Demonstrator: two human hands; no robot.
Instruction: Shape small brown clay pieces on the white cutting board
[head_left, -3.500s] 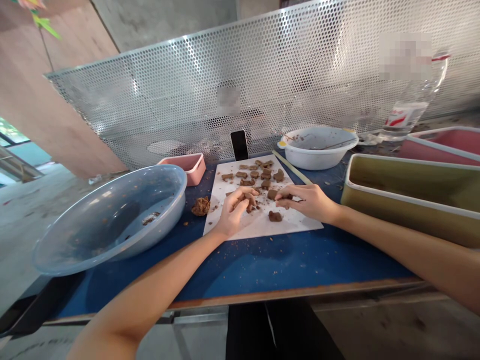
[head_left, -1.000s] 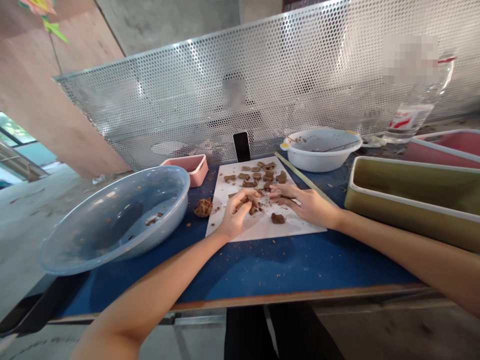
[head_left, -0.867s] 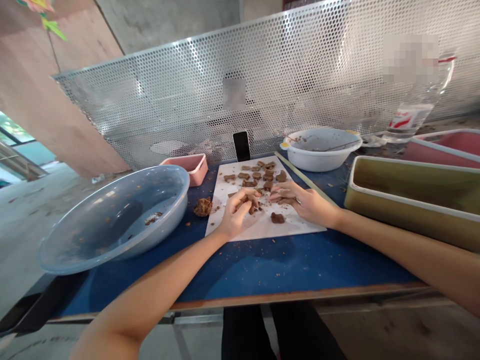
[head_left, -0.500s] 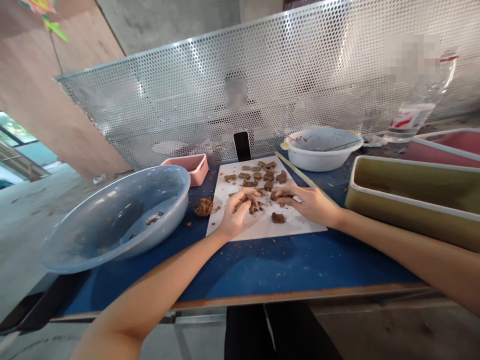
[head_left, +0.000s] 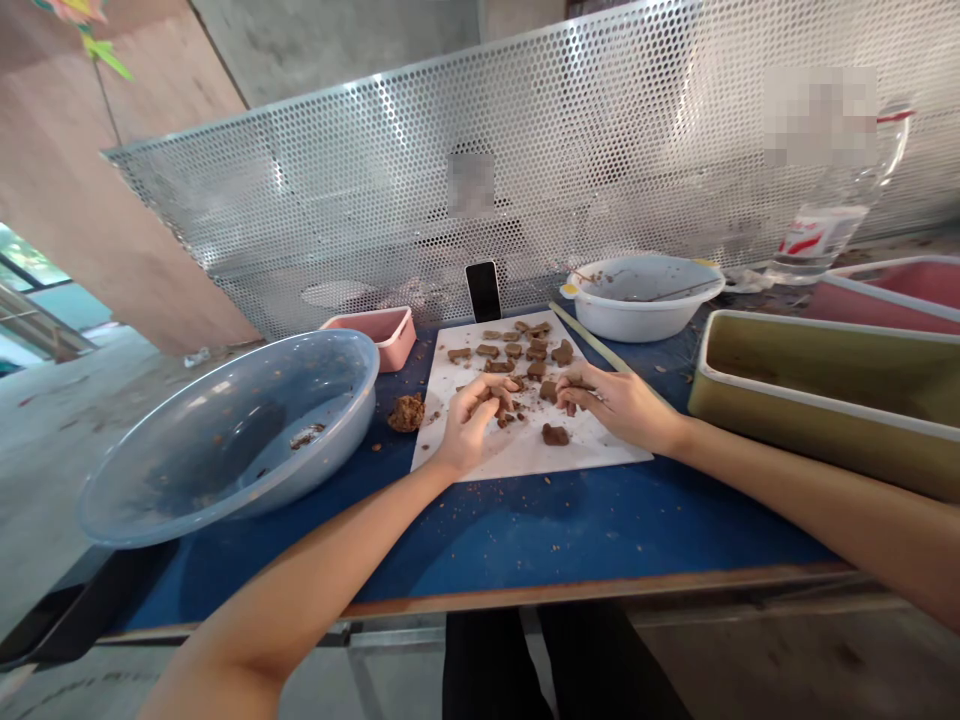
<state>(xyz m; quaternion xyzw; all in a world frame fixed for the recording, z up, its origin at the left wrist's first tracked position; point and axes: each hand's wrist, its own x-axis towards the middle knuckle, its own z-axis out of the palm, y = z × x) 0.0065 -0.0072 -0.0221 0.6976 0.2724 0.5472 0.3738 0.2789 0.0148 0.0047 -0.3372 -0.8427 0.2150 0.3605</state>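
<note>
Over the white board, my left hand is cupped, its fingers bent down beside brown crumbs. Its fingertips are smeared brown, and whatever lies between them is hidden. My right hand hovers across from it with loosely bent, parted fingers. Just left of those fingertips sits a brown clay-like piece. Nearer me on the board lies another brown piece. Several small shaped pieces, such as a blocky one, are spread over the far half.
A crumbly brown lump lies left of the board. Around it stand a large blue basin, a pink box, a phone, a white basin, a pale stick, a green trough and a plastic bottle.
My right hand has drawn slightly right, away from the brown piece it was touching, which now shows more fully. My left hand has barely moved, and more crumbs show under its fingers.
</note>
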